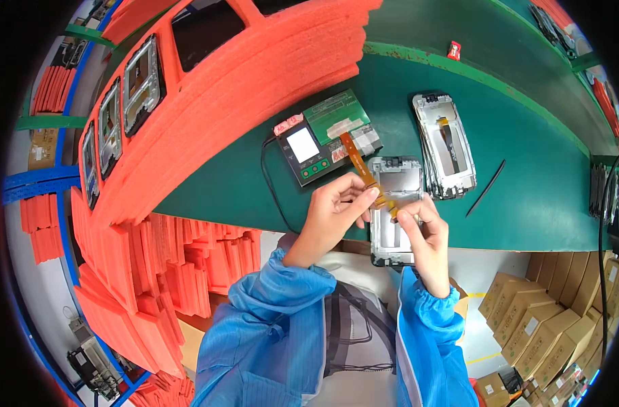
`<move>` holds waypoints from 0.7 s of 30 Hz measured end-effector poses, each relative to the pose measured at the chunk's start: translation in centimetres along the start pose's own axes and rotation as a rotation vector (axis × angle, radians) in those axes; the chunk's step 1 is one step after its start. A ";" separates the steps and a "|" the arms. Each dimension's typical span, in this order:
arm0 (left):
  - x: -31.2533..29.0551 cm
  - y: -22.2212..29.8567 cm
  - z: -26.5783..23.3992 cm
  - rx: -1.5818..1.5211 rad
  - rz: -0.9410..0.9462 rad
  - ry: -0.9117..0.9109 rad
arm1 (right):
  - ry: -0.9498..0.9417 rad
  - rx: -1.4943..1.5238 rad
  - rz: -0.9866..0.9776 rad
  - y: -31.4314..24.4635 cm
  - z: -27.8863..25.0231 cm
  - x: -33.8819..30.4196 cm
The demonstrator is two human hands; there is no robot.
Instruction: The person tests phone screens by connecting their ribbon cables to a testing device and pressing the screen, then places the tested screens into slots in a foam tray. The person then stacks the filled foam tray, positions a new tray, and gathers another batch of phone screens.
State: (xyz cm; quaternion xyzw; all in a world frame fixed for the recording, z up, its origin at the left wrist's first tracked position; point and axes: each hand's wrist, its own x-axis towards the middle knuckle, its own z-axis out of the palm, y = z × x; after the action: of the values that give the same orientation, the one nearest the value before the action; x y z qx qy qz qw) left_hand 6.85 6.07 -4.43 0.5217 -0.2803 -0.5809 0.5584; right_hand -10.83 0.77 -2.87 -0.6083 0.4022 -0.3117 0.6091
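Note:
My left hand pinches the lower end of an orange flat ribbon cable, which runs up to a test box with a lit white screen and a green circuit board. Close beside it, my right hand is closed on a short yellow-orange flex cable. The two cable ends meet or nearly meet between my fingertips; whether they are joined I cannot tell. Beneath both hands a silver phone frame with a black edge lies at the table's front edge, partly covered by my fingers.
Several stacked phone frames stand behind on the right, with a thin black stick beside them. Tall red foam trays holding phone parts fill the left. A black cord leaves the test box. Cardboard boxes sit at lower right.

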 end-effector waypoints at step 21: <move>0.0 0.0 -0.5 0.073 -0.057 -0.009 | 0.091 -0.178 -0.095 0.5 1.6 0.2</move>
State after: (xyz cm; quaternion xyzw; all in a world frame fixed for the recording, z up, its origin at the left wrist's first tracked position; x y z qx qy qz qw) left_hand 7.31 6.17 -4.55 0.5469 -0.2890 -0.5884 0.5208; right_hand -9.44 1.37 -3.52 -0.6635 0.4264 -0.3304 0.5184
